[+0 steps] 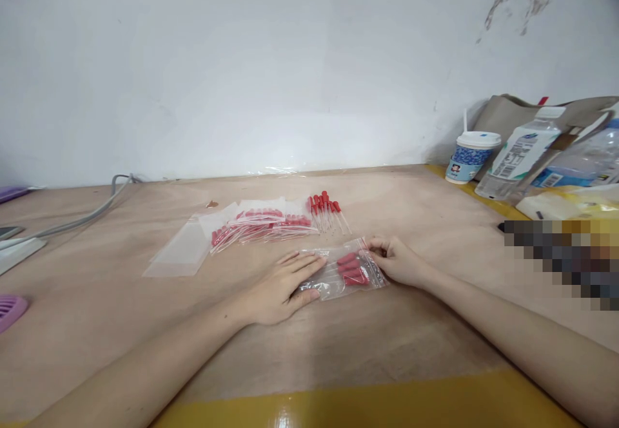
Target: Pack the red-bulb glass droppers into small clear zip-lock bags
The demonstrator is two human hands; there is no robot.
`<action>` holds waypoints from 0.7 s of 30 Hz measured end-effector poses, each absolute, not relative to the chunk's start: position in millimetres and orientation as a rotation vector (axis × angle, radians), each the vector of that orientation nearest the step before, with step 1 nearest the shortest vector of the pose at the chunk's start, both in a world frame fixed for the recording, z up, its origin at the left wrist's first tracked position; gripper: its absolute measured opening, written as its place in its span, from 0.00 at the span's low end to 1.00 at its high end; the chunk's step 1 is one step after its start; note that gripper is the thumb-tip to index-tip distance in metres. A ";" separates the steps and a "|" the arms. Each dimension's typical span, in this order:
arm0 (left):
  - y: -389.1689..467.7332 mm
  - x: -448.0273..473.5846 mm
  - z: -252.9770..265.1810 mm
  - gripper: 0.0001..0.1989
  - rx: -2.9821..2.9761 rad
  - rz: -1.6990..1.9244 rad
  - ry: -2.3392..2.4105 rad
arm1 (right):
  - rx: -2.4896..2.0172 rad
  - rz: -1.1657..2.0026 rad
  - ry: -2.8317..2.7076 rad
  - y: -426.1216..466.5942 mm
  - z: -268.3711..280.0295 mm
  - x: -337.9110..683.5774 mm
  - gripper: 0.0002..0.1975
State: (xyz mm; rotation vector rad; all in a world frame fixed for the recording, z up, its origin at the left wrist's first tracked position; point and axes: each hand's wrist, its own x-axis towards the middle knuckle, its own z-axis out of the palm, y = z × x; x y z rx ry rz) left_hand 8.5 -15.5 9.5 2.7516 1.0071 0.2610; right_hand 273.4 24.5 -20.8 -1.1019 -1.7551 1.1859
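Note:
A clear zip bag lies flat on the table with several red-bulbed droppers inside, their bulbs towards the zip end. My left hand rests flat over the bag's left end, fingers stretched out. At the right end, my right hand is closed, its thumb and fingers pinching the zip edge near the upper corner. Behind the bag stands a small pile of loose red-bulbed droppers. To their left are several overlapping zip bags with red bulbs in them.
Flat translucent bags lie left of the filled ones. At the right stand a paper cup, a leaning plastic bottle and a beige bag. A grey cable and a purple object are at the left.

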 end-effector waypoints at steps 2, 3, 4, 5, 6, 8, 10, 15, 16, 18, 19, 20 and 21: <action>-15.1 8.8 9.3 0.26 2.755 0.263 0.999 | -1.179 1.155 -1.652 28.7 -22.3 275.4 0.15; -14.9 9.1 9.1 0.26 2.755 0.264 0.995 | -1.236 1.097 -1.589 32.2 -23.7 276.3 0.15; -14.6 9.4 8.9 0.26 2.754 0.263 0.997 | -1.285 1.018 -1.539 36.7 -25.3 276.8 0.14; -14.4 9.8 8.7 0.26 2.752 0.256 0.999 | -1.319 0.930 -1.510 42.2 -26.9 276.7 0.14; -14.3 10.3 8.6 0.26 2.750 0.249 1.001 | -1.338 0.846 -1.499 48.6 -28.1 275.8 0.13; -14.0 11.2 8.5 0.26 2.748 0.239 1.000 | -1.377 0.708 -1.523 64.0 -28.9 271.4 0.13; -13.7 11.8 8.7 0.26 2.747 0.234 1.001 | -1.475 0.581 -1.563 81.5 -27.0 264.0 0.14; -13.0 11.8 9.5 0.25 2.755 0.224 0.999 | -1.682 0.448 -1.650 124.7 -18.5 247.0 0.17; -12.9 11.7 9.5 0.25 2.756 0.226 0.995 | -1.712 0.435 -1.666 131.7 -16.9 245.6 0.17; -12.9 11.4 9.4 0.25 2.757 0.235 0.987 | -1.764 0.424 -1.707 142.4 -13.4 245.4 0.16; -13.0 11.4 9.4 0.25 2.756 0.242 0.984 | -1.776 0.429 -1.741 145.9 -11.1 246.5 0.16; -13.1 11.3 9.4 0.25 2.754 0.248 0.979 | -1.778 0.440 -1.788 148.0 -8.2 248.3 0.17; -13.2 11.3 9.5 0.25 2.753 0.255 0.975 | -1.771 0.456 -1.842 148.5 -4.7 251.0 0.17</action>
